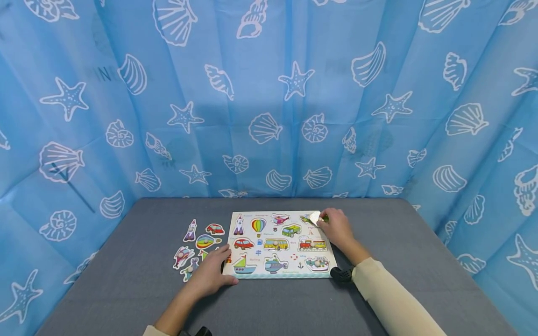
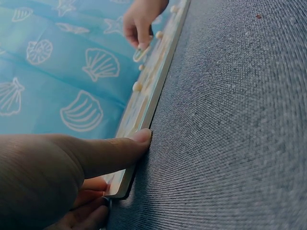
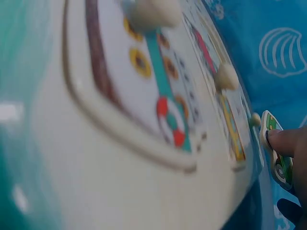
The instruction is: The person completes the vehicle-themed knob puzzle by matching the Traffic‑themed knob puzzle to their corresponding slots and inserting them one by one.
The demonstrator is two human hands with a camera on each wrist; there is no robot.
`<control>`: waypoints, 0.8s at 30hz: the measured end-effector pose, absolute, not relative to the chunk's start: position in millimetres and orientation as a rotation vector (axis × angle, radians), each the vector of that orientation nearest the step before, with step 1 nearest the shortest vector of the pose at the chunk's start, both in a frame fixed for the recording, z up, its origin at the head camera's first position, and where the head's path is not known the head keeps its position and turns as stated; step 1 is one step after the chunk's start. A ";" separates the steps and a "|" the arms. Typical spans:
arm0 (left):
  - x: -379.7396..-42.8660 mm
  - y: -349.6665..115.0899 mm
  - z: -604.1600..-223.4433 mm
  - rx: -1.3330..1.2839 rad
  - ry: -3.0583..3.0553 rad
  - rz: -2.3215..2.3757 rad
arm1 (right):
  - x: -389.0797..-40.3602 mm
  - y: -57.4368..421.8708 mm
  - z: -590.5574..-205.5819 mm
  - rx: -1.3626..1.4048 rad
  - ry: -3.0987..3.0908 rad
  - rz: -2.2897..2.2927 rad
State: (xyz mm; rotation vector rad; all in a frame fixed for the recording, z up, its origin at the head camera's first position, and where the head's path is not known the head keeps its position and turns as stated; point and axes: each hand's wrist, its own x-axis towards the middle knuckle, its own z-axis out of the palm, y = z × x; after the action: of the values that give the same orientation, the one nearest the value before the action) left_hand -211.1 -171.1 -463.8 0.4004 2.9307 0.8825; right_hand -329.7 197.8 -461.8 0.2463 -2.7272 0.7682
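Right hand (image 1: 336, 228): pinching a tilted green-printed piece (image 3: 277, 165) over the far right corner of the puzzle board (image 1: 259, 268), where knobbed bus (image 1: 275, 244), train (image 1: 312, 244) and ship (image 1: 317, 264) pieces are sitting. Left hand (image 1: 210, 275): spreading loosely, thumb and fingers resting against the near left corner, partly hiding loose pieces, while the rocket (image 1: 190, 230), red car (image 1: 215, 229), balloon (image 1: 208, 241) and helicopter (image 1: 183, 256) are lying left of the board. Grey tabletop (image 1: 273, 308): supporting everything, with a blue curtain (image 1: 269, 93), printed with white shells and starfish, hanging behind and along both sides.
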 end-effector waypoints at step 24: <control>-208.8 -171.9 -461.3 0.423 2.927 0.887 | -323.1 152.4 -462.2 0.502 -2.720 0.744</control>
State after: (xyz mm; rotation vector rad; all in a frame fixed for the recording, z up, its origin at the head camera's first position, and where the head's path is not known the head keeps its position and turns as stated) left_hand -208.8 -171.9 -461.3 0.4229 2.9265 0.8872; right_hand -323.1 152.4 -462.2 0.5020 -2.7200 0.7439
